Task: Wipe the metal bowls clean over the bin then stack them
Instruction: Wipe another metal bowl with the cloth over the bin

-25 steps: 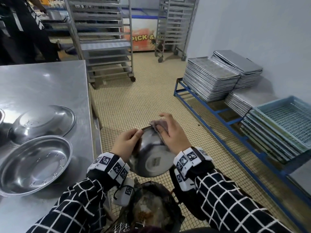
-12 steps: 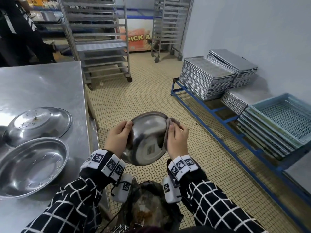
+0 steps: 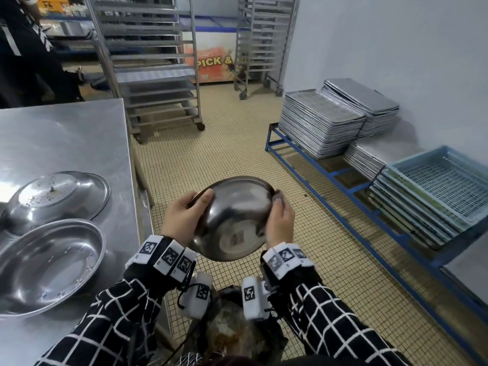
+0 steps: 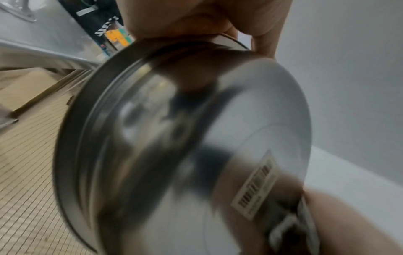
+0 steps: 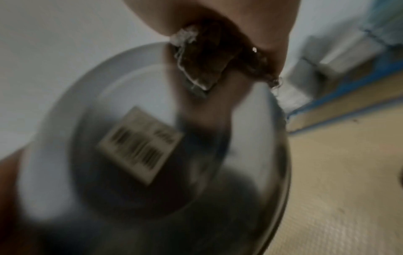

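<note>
Left hand [image 3: 184, 217] grips a tilted metal bowl [image 3: 235, 220] by its rim; right hand [image 3: 280, 223] pinches a cloth [image 5: 209, 67] on the opposite rim, above the bin [image 3: 232, 331].

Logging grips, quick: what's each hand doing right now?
Left hand: grips the bowl rim.
Right hand: presses a cloth to the bowl's rim.

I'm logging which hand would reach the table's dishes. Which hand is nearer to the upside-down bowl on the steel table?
Left. The left hand grips the held bowl on the side facing the upside-down bowl; the right hand, with the cloth, is on the held bowl's far side.
</note>
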### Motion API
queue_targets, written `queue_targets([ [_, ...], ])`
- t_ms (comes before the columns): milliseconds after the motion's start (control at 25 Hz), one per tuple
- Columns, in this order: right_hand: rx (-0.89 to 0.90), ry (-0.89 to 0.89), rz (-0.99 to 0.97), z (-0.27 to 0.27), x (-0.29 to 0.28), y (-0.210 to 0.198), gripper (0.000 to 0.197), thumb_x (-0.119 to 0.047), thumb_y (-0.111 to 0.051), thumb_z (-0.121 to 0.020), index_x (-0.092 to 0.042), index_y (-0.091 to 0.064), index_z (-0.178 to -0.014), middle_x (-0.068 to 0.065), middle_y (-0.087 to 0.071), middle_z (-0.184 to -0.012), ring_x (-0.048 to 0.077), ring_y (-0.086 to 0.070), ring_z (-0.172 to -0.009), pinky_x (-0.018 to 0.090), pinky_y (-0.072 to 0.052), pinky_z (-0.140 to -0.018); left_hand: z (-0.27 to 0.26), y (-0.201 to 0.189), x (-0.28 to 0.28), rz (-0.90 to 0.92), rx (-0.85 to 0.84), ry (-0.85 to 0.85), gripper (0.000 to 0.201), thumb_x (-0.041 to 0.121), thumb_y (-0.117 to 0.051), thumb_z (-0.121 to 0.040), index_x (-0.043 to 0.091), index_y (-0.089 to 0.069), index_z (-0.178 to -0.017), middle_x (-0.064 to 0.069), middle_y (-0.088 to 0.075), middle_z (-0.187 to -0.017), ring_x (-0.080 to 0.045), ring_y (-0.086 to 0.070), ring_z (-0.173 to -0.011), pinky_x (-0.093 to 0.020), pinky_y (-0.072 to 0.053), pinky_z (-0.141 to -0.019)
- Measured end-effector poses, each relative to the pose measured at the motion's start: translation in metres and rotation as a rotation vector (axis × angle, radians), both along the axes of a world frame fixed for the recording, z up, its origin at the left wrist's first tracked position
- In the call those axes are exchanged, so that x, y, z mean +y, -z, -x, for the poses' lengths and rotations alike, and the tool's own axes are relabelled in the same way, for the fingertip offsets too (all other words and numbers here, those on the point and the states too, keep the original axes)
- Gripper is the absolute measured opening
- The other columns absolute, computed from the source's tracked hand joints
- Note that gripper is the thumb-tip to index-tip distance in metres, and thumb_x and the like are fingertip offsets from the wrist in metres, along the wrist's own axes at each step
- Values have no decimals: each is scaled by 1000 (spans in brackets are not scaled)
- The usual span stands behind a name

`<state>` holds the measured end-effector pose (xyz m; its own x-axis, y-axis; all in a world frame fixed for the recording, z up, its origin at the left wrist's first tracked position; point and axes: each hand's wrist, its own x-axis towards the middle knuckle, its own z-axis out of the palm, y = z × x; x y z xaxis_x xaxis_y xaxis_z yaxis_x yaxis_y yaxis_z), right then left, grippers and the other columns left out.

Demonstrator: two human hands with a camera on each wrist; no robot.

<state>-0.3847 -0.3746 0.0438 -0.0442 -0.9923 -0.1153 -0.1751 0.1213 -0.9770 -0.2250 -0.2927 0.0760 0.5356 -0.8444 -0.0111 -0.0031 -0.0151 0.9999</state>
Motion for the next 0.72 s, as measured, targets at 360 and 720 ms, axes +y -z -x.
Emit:
queue_targets([
  [360, -196, -55, -57, 32, -2, -8, 24, -46, -41, -97, -28, -55, -105, -2, -64, -103, 17, -63, -95, 30, -53, -72, -18, 22, 8, 40, 31, 61, 14, 25, -53, -94, 18, -63, -101, 4, -68, -89, -17, -63, -84, -25, -52, -72],
  [720, 427, -714, 541, 15, -25, -49, 16, -28, -49, -97, -17, -53, -108, -24, -58, -101, -7, -56, -93, 21, -48, -83, -3, 13, 4, -110, -322, 265, 22, 37, -50, -95, 23, -66, -89, 0, -68, -82, -19, -65, -79, -31, -53, -74],
])
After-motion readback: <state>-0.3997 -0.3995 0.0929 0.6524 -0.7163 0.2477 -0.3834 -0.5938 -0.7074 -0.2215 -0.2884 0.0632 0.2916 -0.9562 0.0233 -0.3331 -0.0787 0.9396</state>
